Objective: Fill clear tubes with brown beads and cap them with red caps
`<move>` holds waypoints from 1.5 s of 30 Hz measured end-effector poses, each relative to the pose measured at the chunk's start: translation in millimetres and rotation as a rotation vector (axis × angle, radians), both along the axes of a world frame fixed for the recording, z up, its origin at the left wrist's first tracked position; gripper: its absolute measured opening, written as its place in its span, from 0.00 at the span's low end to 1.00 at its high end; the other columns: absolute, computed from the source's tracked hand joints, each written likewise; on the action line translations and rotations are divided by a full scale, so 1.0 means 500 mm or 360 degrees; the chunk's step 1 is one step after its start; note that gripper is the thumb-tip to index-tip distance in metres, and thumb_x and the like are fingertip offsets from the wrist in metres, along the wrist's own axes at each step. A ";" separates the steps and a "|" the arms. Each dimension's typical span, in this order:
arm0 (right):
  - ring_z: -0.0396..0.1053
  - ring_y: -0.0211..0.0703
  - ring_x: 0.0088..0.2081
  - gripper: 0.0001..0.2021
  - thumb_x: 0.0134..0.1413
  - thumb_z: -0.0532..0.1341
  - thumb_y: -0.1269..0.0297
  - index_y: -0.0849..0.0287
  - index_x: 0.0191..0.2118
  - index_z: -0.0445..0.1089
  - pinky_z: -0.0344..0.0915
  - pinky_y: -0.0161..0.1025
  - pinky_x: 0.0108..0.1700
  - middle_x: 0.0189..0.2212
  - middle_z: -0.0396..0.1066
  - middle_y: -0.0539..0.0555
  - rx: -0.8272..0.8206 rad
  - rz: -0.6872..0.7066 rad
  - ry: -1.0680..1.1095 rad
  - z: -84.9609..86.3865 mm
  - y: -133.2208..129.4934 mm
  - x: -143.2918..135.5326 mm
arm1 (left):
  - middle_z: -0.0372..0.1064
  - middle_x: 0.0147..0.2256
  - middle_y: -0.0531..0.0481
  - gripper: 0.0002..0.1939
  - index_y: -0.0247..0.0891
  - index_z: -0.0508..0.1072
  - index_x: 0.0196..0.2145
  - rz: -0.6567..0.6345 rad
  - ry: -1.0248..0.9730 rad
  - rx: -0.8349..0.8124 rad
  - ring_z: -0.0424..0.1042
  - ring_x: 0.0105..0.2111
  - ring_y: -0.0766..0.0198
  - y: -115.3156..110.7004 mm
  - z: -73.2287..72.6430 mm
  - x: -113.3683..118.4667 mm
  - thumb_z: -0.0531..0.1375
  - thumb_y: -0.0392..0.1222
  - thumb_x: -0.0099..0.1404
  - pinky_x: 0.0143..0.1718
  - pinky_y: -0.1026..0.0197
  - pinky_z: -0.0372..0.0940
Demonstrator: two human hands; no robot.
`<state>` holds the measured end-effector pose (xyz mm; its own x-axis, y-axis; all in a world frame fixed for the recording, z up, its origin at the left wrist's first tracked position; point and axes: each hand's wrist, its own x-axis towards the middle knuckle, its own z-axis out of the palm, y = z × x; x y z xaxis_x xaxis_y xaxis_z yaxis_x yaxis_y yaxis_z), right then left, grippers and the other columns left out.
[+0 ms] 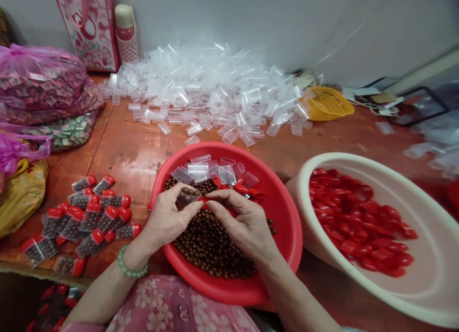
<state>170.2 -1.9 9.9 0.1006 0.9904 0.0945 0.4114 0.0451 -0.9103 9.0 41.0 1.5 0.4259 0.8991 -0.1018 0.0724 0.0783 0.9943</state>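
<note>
Between the thumb and fingers of my left hand [172, 212] is a clear plastic container [189, 194], filled with brown balls and with its open end facing up. My right hand [242, 219] pinches a red cap [203, 199] close beside the container's mouth; the fingers partly hide it. Both hands are over a red basin [287, 217]. Many shiny brown balls [218, 251] lie in it, with several empty clear containers [198, 169] and red caps [247, 188] toward its far side.
Filled containers with red caps [91, 217] lie loosely at left. A cream tub [430, 255] of red caps stands at right. Behind are a heap of clear containers [215, 93], a yellow basket [328, 104], a flask [126, 36] and stuffed plastic bags [43, 83].
</note>
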 end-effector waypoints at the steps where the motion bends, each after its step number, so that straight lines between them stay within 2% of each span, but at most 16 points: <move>1: 0.72 0.39 0.31 0.04 0.55 0.61 0.64 0.56 0.34 0.73 0.69 0.36 0.37 0.28 0.76 0.50 0.0007 -0.0078 0.0019 0.000 0.000 -0.008 | 0.74 0.34 0.49 0.07 0.35 0.72 0.36 -0.0002 -0.0012 -0.0008 0.72 0.35 0.64 0.001 0.001 0.003 0.61 0.41 0.61 0.40 0.61 0.66; 6: 0.68 0.38 0.27 0.04 0.52 0.62 0.64 0.57 0.29 0.70 0.67 0.36 0.33 0.24 0.71 0.49 -0.0022 -0.0384 0.0173 -0.004 0.001 -0.042 | 0.74 0.32 0.51 0.05 0.36 0.72 0.34 -0.0010 -0.0027 0.0010 0.71 0.32 0.66 0.007 0.006 0.009 0.61 0.39 0.60 0.37 0.63 0.65; 11: 0.68 0.38 0.27 0.06 0.48 0.65 0.62 0.57 0.30 0.70 0.68 0.37 0.34 0.24 0.71 0.49 -0.0070 -0.0536 0.0335 -0.013 0.009 -0.051 | 0.68 0.26 0.54 0.06 0.36 0.68 0.30 -0.0032 -0.0040 -0.0034 0.65 0.27 0.69 0.010 0.000 0.006 0.61 0.40 0.59 0.30 0.66 0.60; 15: 0.68 0.38 0.29 0.08 0.48 0.67 0.60 0.58 0.31 0.70 0.67 0.37 0.36 0.26 0.71 0.49 -0.0044 -0.0606 0.0385 -0.017 0.020 -0.056 | 0.66 0.25 0.55 0.08 0.35 0.66 0.28 -0.0039 -0.0052 -0.0076 0.64 0.26 0.69 0.006 -0.009 0.008 0.62 0.41 0.58 0.30 0.66 0.61; 19: 0.70 0.39 0.34 0.11 0.53 0.64 0.54 0.56 0.36 0.69 0.68 0.39 0.41 0.31 0.72 0.50 -0.0062 -0.0502 0.0571 -0.025 0.027 -0.076 | 0.69 0.26 0.52 0.07 0.34 0.69 0.29 -0.0065 0.0009 -0.0077 0.66 0.27 0.68 0.002 -0.009 0.011 0.63 0.40 0.57 0.32 0.65 0.62; 23: 0.73 0.43 0.42 0.17 0.58 0.57 0.47 0.53 0.46 0.67 0.69 0.44 0.49 0.40 0.74 0.53 -0.0182 -0.0350 0.0785 -0.035 0.019 -0.093 | 0.70 0.28 0.52 0.06 0.33 0.70 0.30 -0.0063 -0.0159 -0.0144 0.66 0.27 0.69 0.003 -0.003 0.011 0.63 0.38 0.56 0.32 0.66 0.61; 27: 0.72 0.47 0.49 0.21 0.60 0.56 0.48 0.53 0.54 0.65 0.68 0.48 0.53 0.47 0.74 0.55 -0.0224 -0.0282 0.0832 -0.048 0.002 -0.090 | 0.69 0.29 0.53 0.03 0.34 0.69 0.29 -0.0001 -0.0203 -0.0148 0.67 0.30 0.69 0.004 -0.006 0.010 0.61 0.35 0.57 0.34 0.66 0.62; 30: 0.70 0.48 0.53 0.21 0.59 0.59 0.52 0.54 0.54 0.69 0.66 0.50 0.56 0.47 0.75 0.55 -0.0165 -0.0310 0.0706 -0.059 -0.009 -0.086 | 0.65 0.24 0.55 0.04 0.34 0.68 0.28 0.0013 -0.0113 -0.0153 0.63 0.25 0.71 0.004 -0.010 0.010 0.61 0.35 0.57 0.30 0.67 0.59; 32: 0.71 0.47 0.52 0.21 0.57 0.61 0.53 0.55 0.55 0.69 0.67 0.51 0.55 0.46 0.75 0.56 -0.0103 -0.0386 0.0696 -0.063 -0.010 -0.087 | 0.64 0.24 0.56 0.05 0.34 0.68 0.28 0.0016 -0.0099 -0.0166 0.62 0.26 0.71 0.004 -0.012 0.009 0.61 0.36 0.57 0.29 0.67 0.58; 35: 0.74 0.44 0.43 0.20 0.51 0.67 0.57 0.56 0.50 0.72 0.71 0.46 0.48 0.42 0.77 0.55 -0.0064 -0.0556 0.0824 -0.060 -0.001 -0.081 | 0.68 0.28 0.53 0.05 0.34 0.69 0.32 -0.0038 -0.0120 -0.0207 0.65 0.29 0.69 0.006 -0.010 0.007 0.62 0.37 0.57 0.32 0.66 0.61; 38: 0.74 0.37 0.33 0.15 0.44 0.71 0.61 0.55 0.40 0.73 0.71 0.37 0.38 0.32 0.76 0.50 0.0023 -0.0668 0.0927 -0.043 0.018 -0.057 | 0.68 0.28 0.53 0.06 0.34 0.67 0.36 -0.0194 -0.0233 -0.0382 0.68 0.29 0.68 0.012 -0.006 0.004 0.60 0.35 0.59 0.33 0.64 0.64; 40: 0.73 0.36 0.31 0.13 0.44 0.72 0.62 0.55 0.37 0.73 0.70 0.35 0.36 0.31 0.76 0.48 0.0093 -0.0610 0.0849 -0.028 0.031 -0.035 | 0.68 0.27 0.53 0.05 0.33 0.66 0.36 -0.0323 -0.0317 -0.0506 0.69 0.27 0.69 0.017 -0.002 0.002 0.58 0.34 0.61 0.33 0.65 0.65; 45: 0.74 0.38 0.36 0.08 0.48 0.69 0.65 0.52 0.38 0.76 0.71 0.38 0.41 0.34 0.77 0.49 0.0159 -0.0219 0.0488 0.003 0.046 0.001 | 0.70 0.27 0.52 0.07 0.32 0.67 0.37 -0.0480 -0.0415 -0.0673 0.70 0.26 0.71 0.024 -0.003 -0.002 0.59 0.36 0.61 0.32 0.66 0.66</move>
